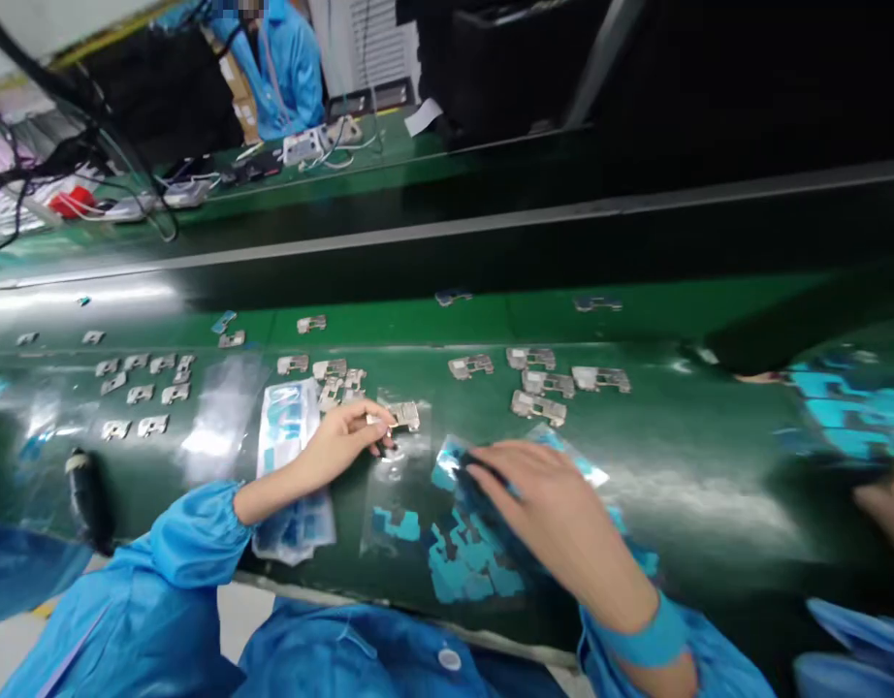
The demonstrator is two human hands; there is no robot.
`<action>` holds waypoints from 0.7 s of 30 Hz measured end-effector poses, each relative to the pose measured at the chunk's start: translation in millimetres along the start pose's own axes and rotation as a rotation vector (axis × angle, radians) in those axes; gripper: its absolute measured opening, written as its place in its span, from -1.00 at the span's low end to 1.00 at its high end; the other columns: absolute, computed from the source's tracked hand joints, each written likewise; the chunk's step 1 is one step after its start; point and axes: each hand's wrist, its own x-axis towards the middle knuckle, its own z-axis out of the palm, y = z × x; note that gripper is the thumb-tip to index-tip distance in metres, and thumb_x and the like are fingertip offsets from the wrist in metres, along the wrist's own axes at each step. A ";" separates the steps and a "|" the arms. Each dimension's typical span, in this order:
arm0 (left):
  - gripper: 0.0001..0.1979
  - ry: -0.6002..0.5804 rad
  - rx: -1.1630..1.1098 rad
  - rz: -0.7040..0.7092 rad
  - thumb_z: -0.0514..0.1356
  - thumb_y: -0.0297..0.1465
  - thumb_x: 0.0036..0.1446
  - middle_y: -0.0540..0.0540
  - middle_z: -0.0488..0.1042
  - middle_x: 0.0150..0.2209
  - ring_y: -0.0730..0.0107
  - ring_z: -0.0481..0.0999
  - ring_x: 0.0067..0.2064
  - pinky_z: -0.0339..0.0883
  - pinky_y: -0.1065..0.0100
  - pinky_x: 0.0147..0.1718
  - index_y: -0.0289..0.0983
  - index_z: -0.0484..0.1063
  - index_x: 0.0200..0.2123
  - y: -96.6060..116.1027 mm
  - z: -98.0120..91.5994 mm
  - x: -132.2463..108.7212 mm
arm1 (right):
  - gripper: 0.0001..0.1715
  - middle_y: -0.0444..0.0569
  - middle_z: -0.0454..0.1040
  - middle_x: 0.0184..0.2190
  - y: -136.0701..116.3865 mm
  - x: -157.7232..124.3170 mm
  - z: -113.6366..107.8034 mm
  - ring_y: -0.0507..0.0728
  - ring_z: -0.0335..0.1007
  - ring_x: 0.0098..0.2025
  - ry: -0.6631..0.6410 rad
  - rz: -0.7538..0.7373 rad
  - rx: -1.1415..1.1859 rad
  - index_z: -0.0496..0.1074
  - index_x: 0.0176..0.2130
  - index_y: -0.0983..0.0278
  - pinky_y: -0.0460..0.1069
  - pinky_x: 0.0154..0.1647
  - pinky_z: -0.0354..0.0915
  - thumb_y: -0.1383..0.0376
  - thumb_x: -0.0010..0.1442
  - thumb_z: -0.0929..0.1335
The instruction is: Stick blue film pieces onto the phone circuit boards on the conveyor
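Observation:
My left hand (341, 448) pinches the left end of a small silvery metal part (405, 417), just above a clear plastic sheet (374, 494). My right hand (545, 504) is to the right of it, palm down, with thumb and fingers closed; what lies between them is dark and hard to make out. By its fingertips is a shiny film with a blue patch (447, 463). Several blue cut-out pieces (468, 562) lie below and left of the right hand, and another blue piece (399, 524) rests on the clear plastic sheet.
More metal parts lie in groups on the green table (447, 330), such as a part (539, 407) at right and a part (152, 426) at left. Film sheets (291, 465) and a dark handled tool (87, 494) are left. A co-worker's hand (890, 504) is at right; another person (287, 73) sits opposite.

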 end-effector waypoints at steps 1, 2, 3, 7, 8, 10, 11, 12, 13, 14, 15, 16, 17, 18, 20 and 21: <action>-0.70 0.004 0.021 -0.005 0.13 -0.19 0.39 -0.21 0.54 -0.09 0.20 0.64 -0.14 0.56 0.20 -0.19 -0.29 0.47 -0.03 -1.8 2.2 -18.6 | -0.71 0.03 0.68 -0.08 -12.7 -9.0 11.1 0.35 0.56 0.05 -0.047 -0.067 -0.017 0.60 -0.01 0.17 0.29 0.16 0.38 0.17 0.43 0.32; -0.67 -0.001 0.047 -0.001 0.19 -0.18 0.36 -0.23 0.52 0.00 0.15 0.62 -0.04 0.54 0.13 -0.06 -0.26 0.48 0.04 -4.1 4.4 -33.5 | -0.70 0.03 0.66 0.00 -23.9 -17.4 23.8 0.36 0.52 0.13 -0.085 -0.128 -0.035 0.58 0.04 0.16 0.30 0.20 0.35 0.17 0.43 0.33; -0.59 -0.021 0.070 0.007 0.28 -0.17 0.29 -0.24 0.49 0.07 0.09 0.57 0.06 0.48 0.07 0.06 -0.22 0.48 0.12 -7.0 6.6 -44.8 | -0.66 0.06 0.61 0.11 -32.8 -24.8 37.0 0.40 0.45 0.21 -0.108 -0.174 -0.059 0.55 0.11 0.18 0.33 0.24 0.32 0.16 0.42 0.34; 0.11 -0.251 0.256 0.134 0.53 -0.10 -0.03 -0.33 0.24 0.36 -0.22 0.30 0.34 0.23 -0.13 0.30 -0.10 0.05 0.48 -25.5 13.9 -60.0 | -0.52 0.26 0.44 0.28 -40.3 -37.5 76.4 0.58 0.27 0.32 -0.102 -0.249 -0.184 0.47 0.20 0.32 0.55 0.26 0.17 0.17 0.38 0.39; 0.20 -0.298 0.327 0.178 0.52 -0.09 -0.01 -0.36 0.15 0.40 -0.25 0.24 0.37 0.20 -0.15 0.31 -0.10 -0.12 0.52 -30.9 15.4 -59.2 | -0.57 0.27 0.46 0.26 -37.4 -37.3 80.2 0.57 0.29 0.29 -0.094 -0.258 -0.207 0.49 0.16 0.32 0.56 0.27 0.16 0.19 0.39 0.39; 0.25 -0.337 0.439 0.245 0.48 -0.11 0.06 -0.40 0.05 0.44 -0.26 0.17 0.41 0.17 -0.15 0.33 -0.10 -0.33 0.53 -40.4 18.0 -56.3 | -0.67 0.24 0.52 0.20 -31.0 -36.0 81.4 0.50 0.35 0.25 -0.076 -0.272 -0.234 0.53 0.09 0.31 0.53 0.29 0.15 0.22 0.41 0.37; 0.25 -0.330 0.457 0.255 0.48 -0.14 0.07 -0.39 0.05 0.44 -0.25 0.16 0.41 0.17 -0.14 0.33 -0.10 -0.35 0.53 -44.2 19.0 -55.2 | -0.68 0.22 0.54 0.16 -28.6 -35.5 80.1 0.46 0.37 0.22 -0.067 -0.275 -0.239 0.54 0.08 0.30 0.51 0.30 0.16 0.22 0.42 0.36; 0.24 -0.319 0.459 0.257 0.48 -0.16 0.08 -0.38 0.07 0.43 -0.24 0.18 0.40 0.19 -0.12 0.33 -0.09 -0.33 0.53 -47.2 19.8 -54.7 | -0.69 0.20 0.56 0.12 -27.0 -35.4 78.3 0.43 0.39 0.19 -0.058 -0.274 -0.240 0.54 0.07 0.29 0.48 0.30 0.18 0.21 0.42 0.36; 0.20 -0.306 0.451 0.253 0.47 -0.19 0.10 -0.37 0.10 0.42 -0.22 0.21 0.39 0.21 -0.09 0.32 -0.08 -0.30 0.53 -49.4 20.4 -54.7 | -0.68 0.18 0.58 0.09 -26.3 -35.5 76.5 0.40 0.41 0.17 -0.051 -0.272 -0.237 0.53 0.08 0.28 0.45 0.29 0.20 0.20 0.42 0.37; 0.12 -0.294 0.440 0.245 0.44 -0.21 0.14 -0.34 0.13 0.40 -0.18 0.25 0.37 0.24 -0.06 0.31 -0.07 -0.25 0.53 -51.0 20.7 -55.1 | -0.67 0.16 0.59 0.05 -26.4 -35.6 75.1 0.37 0.44 0.13 -0.045 -0.270 -0.229 0.52 0.09 0.27 0.42 0.29 0.23 0.19 0.42 0.37; 0.03 -0.278 0.429 0.235 0.40 -0.23 0.20 -0.32 0.17 0.38 -0.13 0.31 0.33 0.28 -0.02 0.28 -0.05 -0.20 0.52 -52.1 20.8 -55.8 | -0.66 0.14 0.61 0.00 -26.9 -35.8 74.1 0.34 0.46 0.10 -0.040 -0.269 -0.218 0.51 0.10 0.26 0.39 0.27 0.26 0.18 0.42 0.37; -0.07 -0.259 0.419 0.225 0.34 -0.25 0.26 -0.29 0.21 0.35 -0.07 0.37 0.28 0.33 0.02 0.24 -0.04 -0.14 0.51 -52.9 20.7 -56.5 | -0.67 0.11 0.62 -0.05 -27.7 -35.7 73.5 0.30 0.49 0.06 -0.034 -0.269 -0.205 0.50 0.11 0.25 0.37 0.27 0.28 0.18 0.43 0.36; -0.16 -0.239 0.410 0.216 0.30 -0.25 0.30 -0.27 0.26 0.31 -0.02 0.42 0.23 0.37 0.05 0.20 -0.04 -0.07 0.50 -53.6 20.5 -57.0 | -0.68 0.09 0.63 -0.10 -28.7 -35.3 73.3 0.27 0.52 0.01 -0.026 -0.268 -0.194 0.50 0.10 0.24 0.36 0.26 0.29 0.18 0.44 0.35; -0.23 -0.220 0.399 0.209 0.28 -0.24 0.31 -0.24 0.30 0.27 0.02 0.46 0.19 0.40 0.08 0.17 -0.04 0.00 0.48 -54.2 20.2 -57.1 | -0.70 0.06 0.64 -0.15 -29.6 -34.7 73.2 0.25 0.54 -0.04 -0.015 -0.267 -0.184 0.50 0.09 0.23 0.35 0.26 0.30 0.18 0.45 0.34; -0.28 -0.188 0.375 0.202 0.31 -0.18 0.28 -0.20 0.37 0.21 0.05 0.50 0.14 0.42 0.12 0.13 -0.04 0.14 0.42 -55.3 19.6 -56.4 | -0.73 0.04 0.65 -0.21 -31.4 -32.5 72.5 0.23 0.58 -0.12 0.010 -0.259 -0.172 0.52 0.04 0.22 0.35 0.24 0.33 0.18 0.46 0.32; -0.28 -0.177 0.364 0.203 0.34 -0.15 0.24 -0.19 0.40 0.18 0.05 0.51 0.12 0.43 0.13 0.12 -0.05 0.20 0.40 -55.7 19.2 -55.7 | -0.75 0.03 0.65 -0.23 -32.4 -31.2 71.6 0.22 0.59 -0.15 0.022 -0.253 -0.171 0.54 -0.01 0.22 0.34 0.21 0.36 0.17 0.46 0.32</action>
